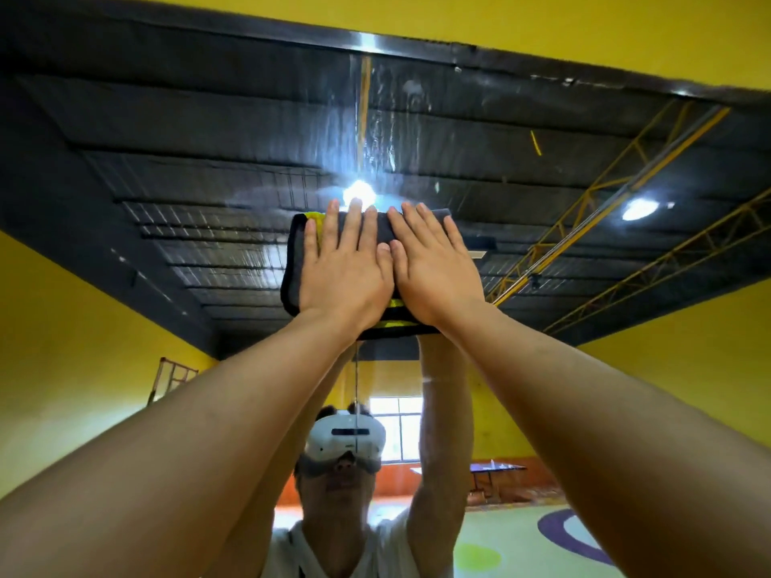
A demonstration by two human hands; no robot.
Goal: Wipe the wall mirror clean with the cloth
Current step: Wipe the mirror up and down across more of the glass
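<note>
The wall mirror (459,131) fills most of the view and reflects a dark ceiling and a yellow room. A folded dark grey cloth (294,264) with yellow patches lies flat against the glass, high up near the middle. My left hand (344,269) and my right hand (434,269) press side by side on the cloth with straight fingers, both arms stretched upward. Wet streaks and smears show on the glass above the cloth, up to the mirror's top edge.
The mirror's dark top frame (542,62) runs under the yellow wall (542,18). In the reflection are a person wearing a white headset (346,440), a bright window, a blue table-tennis table (496,469) and yellow roof trusses.
</note>
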